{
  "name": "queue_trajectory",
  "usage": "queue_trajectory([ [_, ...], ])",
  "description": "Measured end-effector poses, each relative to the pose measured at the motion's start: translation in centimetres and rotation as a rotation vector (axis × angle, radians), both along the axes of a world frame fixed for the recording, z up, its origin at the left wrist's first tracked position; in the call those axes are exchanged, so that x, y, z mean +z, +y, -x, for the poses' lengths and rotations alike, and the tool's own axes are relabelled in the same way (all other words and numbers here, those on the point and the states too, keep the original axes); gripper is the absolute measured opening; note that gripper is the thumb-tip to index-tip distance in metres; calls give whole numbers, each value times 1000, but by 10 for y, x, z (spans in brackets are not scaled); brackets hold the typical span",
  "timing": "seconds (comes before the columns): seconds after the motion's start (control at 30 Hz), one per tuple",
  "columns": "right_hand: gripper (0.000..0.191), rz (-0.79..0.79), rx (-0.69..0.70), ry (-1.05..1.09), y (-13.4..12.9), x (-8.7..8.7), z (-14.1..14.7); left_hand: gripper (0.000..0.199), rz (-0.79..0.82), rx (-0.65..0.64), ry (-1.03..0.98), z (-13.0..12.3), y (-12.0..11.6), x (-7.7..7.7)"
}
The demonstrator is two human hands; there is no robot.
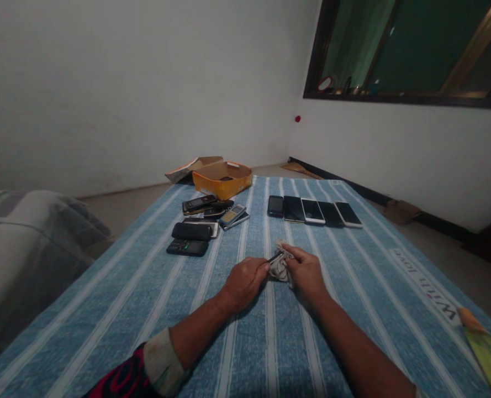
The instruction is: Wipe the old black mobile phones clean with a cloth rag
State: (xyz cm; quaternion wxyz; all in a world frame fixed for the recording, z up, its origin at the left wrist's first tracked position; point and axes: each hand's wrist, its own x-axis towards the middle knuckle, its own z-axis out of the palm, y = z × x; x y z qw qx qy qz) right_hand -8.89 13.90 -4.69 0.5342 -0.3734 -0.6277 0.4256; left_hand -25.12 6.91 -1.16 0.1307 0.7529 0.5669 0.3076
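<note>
While both hands work mid-sheet, head view logged:

L hand [244, 283]: fingers curled, pinching dark slim item [275, 257] at edge of cloth; item too small to ID.
R hand [305, 273]: fingers bunched on crumpled white cloth [280, 264], not spread.
Hands: v. close, cloth & item betw. them, not pressed palm to palm.
Cloth position: centre of sheet, near side, well short of phones.
Surface: blue-striped sheet [245, 354], "With love" print at near R.
Far L: heap of old phones [187, 247], mostly keypad types, some overlapping.
Far R: row of 5 smartphones [311, 211], side by side, screens up.
Far edge: open orange cardboard box [222, 185].
L of sheet: grey folded blanket [30, 260].
</note>
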Motion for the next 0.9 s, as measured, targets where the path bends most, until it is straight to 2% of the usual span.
queue_trajectory([
  [0.07, 37, 58, 16, 32, -2, 1, 0, 36, -10, -4, -20, 2, 0, -2],
  [0.13, 36, 48, 28, 33, -4, 5, 0, 37, -7, -19, -57, 4, -1, -3],
  [0.2, 33, -44, 20, 19, -7, 11, -2, 37, 3, -50, -117, 6, -1, -4],
  [0.3, 32, -281, -4, -38, -11, 22, -5, 37, 24, -106, -229, 7, -2, -5],
  [0.43, 42, -565, -8, -176, -16, 33, -9, 37, 72, -162, -352, 5, -4, -3],
  [0.6, 48, -819, -14, -318, -29, 41, -5, 40, 131, -170, -463, 4, -6, 1],
  [0.77, 49, -964, 9, -337, -40, 46, 3, 44, 198, -224, -556, 5, -8, 6],
  [0.9, 48, -955, 2, -355, -42, 46, 5, 43, 259, -213, -595, 6, -7, 9],
])
